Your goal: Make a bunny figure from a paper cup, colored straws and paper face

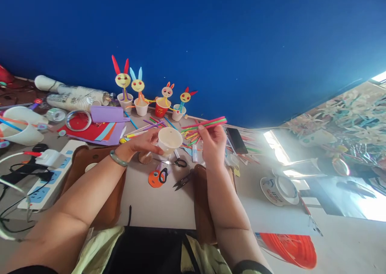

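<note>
My left hand (pixel 148 141), with a bracelet at its wrist, grips a white paper cup (pixel 170 139) by its side, the open mouth tilted up toward me. In my right hand (pixel 213 141) is a small bundle of pink and green pipe cleaners (pixel 211 123), pinched between thumb and fingers and pointing left. Beneath the hands lie black-handled scissors (pixel 180 162), dark thread snips (pixel 183 181) and an orange paper face (pixel 155 179). Behind the cup spreads a pile of coloured sticks (pixel 190 136).
Several rabbit figures in cups, one in a red cup (pixel 162 108), line the blue wall. Coloured paper (pixel 107 114), a tape roll (pixel 78 120) and a power strip (pixel 45 185) lie left. A phone (pixel 237 140), a white bowl (pixel 279 190) and a red bucket (pixel 291 248) are right.
</note>
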Motion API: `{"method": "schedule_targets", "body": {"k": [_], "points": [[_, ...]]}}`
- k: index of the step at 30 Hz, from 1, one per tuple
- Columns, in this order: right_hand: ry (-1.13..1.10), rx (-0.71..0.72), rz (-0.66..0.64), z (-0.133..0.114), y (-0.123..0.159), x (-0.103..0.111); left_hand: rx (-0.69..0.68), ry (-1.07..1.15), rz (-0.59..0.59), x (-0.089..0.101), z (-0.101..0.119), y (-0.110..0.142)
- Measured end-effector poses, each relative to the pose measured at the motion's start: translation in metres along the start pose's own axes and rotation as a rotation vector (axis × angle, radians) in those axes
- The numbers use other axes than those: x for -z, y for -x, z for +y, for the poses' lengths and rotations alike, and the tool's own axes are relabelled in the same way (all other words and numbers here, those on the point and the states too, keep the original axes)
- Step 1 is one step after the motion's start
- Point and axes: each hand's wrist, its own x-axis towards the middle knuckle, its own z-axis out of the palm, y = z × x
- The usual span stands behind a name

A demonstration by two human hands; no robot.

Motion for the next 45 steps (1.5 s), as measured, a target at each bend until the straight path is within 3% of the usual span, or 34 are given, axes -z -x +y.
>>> {"method": "schedule_targets", "body": {"k": [4,12,17,26,45], "points": [[0.008,0.164,0.049,-0.021,0.008,0.015,0.049,-0.092,0.02,-0.006,0.001,0.001],[0.13,0.361,-0.271,-0.037,0.025,0.013,-0.014,-0.202,0.012,-0.011,0.0,0.002],[0.321,0.454,-0.26,-0.036,0.027,0.006,-0.068,-0.242,0.068,-0.013,-0.004,0.001],[0.501,0.539,-0.229,-0.024,0.027,-0.003,-0.23,-0.337,0.154,-0.026,-0.01,-0.002],[0.494,0.506,-0.289,-0.017,0.026,-0.009,-0.172,-0.405,0.238,-0.031,-0.009,-0.003]]}}
